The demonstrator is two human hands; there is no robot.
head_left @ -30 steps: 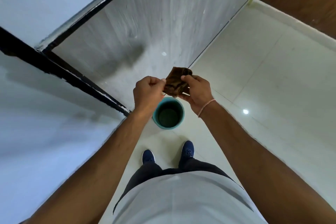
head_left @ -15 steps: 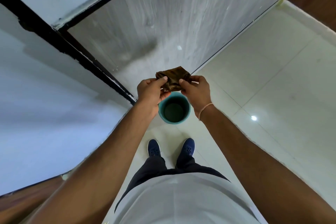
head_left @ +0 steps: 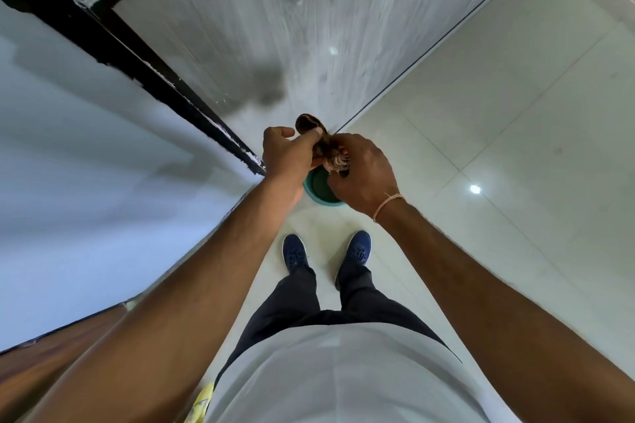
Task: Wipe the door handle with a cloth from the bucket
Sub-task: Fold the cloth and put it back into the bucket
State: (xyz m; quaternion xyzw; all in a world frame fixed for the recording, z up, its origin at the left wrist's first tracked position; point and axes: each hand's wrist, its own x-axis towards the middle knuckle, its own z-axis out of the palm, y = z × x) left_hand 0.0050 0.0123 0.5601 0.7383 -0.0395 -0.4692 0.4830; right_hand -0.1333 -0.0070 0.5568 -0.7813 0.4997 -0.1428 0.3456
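Both hands clamp the brown cloth (head_left: pixel 319 144) — left hand (head_left: pixel 287 154) pinching its upper end, right hand (head_left: pixel 364 175) fisted around the lower. It hangs over the teal bucket (head_left: pixel 309 191) on the floor. Twist in opposite directions there — drips land inside.

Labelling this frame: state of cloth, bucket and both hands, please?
cloth: brown, bunched, twisted between both hands above the bucket
bucket: teal, upright on the floor, open top, mostly hidden by the hands
left hand: shut on the cloth
right hand: shut on the cloth
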